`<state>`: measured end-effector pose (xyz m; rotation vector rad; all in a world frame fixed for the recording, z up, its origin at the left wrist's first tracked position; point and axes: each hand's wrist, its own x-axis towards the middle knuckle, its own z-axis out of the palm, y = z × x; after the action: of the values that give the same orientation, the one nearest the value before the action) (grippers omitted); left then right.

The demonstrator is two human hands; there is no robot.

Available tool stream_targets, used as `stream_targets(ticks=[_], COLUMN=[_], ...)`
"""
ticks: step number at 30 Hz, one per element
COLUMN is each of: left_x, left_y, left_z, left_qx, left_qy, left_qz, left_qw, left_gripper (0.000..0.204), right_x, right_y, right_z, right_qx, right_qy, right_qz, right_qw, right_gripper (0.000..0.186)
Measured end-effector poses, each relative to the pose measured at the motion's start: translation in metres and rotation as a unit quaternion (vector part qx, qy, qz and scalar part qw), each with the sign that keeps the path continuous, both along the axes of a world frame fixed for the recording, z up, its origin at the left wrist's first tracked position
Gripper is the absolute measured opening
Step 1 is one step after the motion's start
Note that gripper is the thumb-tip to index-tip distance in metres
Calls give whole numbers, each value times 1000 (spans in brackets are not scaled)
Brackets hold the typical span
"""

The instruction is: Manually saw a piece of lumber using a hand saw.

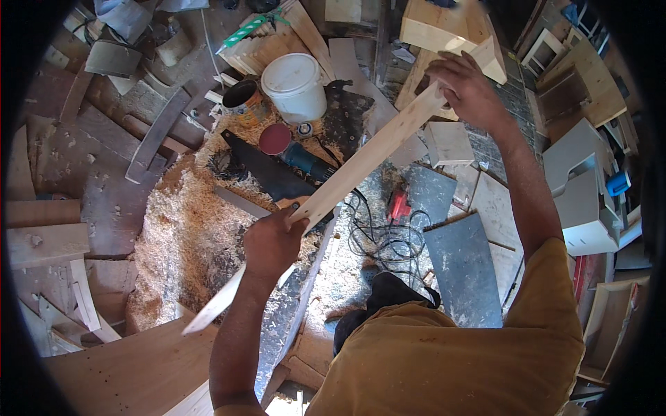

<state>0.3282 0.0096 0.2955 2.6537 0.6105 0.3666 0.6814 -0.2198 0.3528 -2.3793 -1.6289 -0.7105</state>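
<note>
A long pale wooden strip [368, 163] slants across the view, from the lower left up to the upper right. My left hand [272, 243] is closed round its lower part, and the pointed lower end sticks out past the wrist. At the upper end, the fingers of my right hand [466, 87] are bent over the wood and grip it. Beneath the strip lie a handsaw [267, 170] with a dark blade and a power sander [305, 159] with a round red disc [275, 139]. The strip hides part of both tools' surroundings.
Sawdust [180, 236] covers the work surface. Beyond stand a lidded white bucket [295, 87] and a stained tin [246, 104]. A black cable [378, 239] coils beside a red object [398, 206]. Grey boards [466, 270], wooden boxes [444, 28] and curved offcuts [158, 135] lie around.
</note>
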Motion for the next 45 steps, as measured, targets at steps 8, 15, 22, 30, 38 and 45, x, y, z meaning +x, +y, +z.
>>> stream_targets(ticks=[8, 15, 22, 30, 38, 45], left_x=[-14, -38, -64, -126, -199, -280], left_y=[-17, -71, -101, -116, -116, -73], left_z=[4, 0, -34, -67, -95, -127], left_qx=[-46, -4, 19, 20, -111, -260], left_qy=[35, 47, 84, 73, 45, -42], left_qz=[82, 138, 191, 306, 465, 495], left_qw=[995, 989, 978, 949, 877, 828], left_gripper=[20, 19, 35, 39, 28, 30], right_x=[-2, -37, -77, -149, -227, -249], right_y=[35, 85, 129, 185, 252, 249], right_z=[-8, -110, -128, -130, -162, -225], right_qx=[261, 447, 367, 236, 55, -24], right_qy=[32, 776, 855, 904, 912, 695], right_qz=[33, 145, 268, 266, 219, 154], right_qw=[964, 421, 249, 236, 344, 702], right_gripper=[52, 48, 52, 52, 50, 40])
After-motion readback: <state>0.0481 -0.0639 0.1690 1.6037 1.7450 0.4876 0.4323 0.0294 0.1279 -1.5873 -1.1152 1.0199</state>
